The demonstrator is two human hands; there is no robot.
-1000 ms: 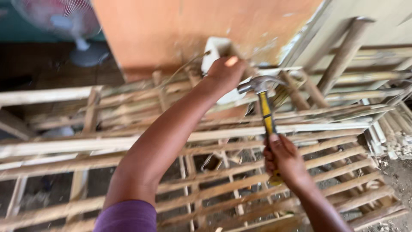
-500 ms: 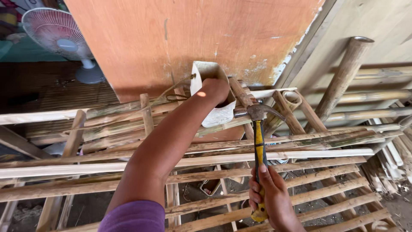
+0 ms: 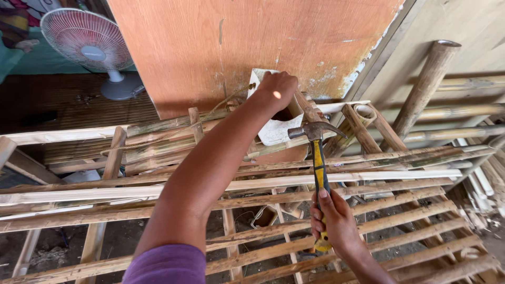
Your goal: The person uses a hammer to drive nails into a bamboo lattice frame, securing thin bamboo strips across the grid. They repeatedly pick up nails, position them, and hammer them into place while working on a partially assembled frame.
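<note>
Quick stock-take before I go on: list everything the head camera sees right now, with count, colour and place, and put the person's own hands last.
hammer: one, steel claw head, yellow and black handle; upright over the frame, centre right.
white container: one, white, open top; at the frame's far edge, under the left hand.
bamboo slat frame: one, tan and greenish slats; spans the foreground.
bamboo poles: several, brown; leaning at right.
plywood board: one, orange-brown; standing behind the frame.
fan: one, white with pink blades; upper left, on the floor.
loose thin sticks: a bundle, pale; far right.
left hand: reaching into the container's top.
right hand: gripping the hammer handle low.
</note>
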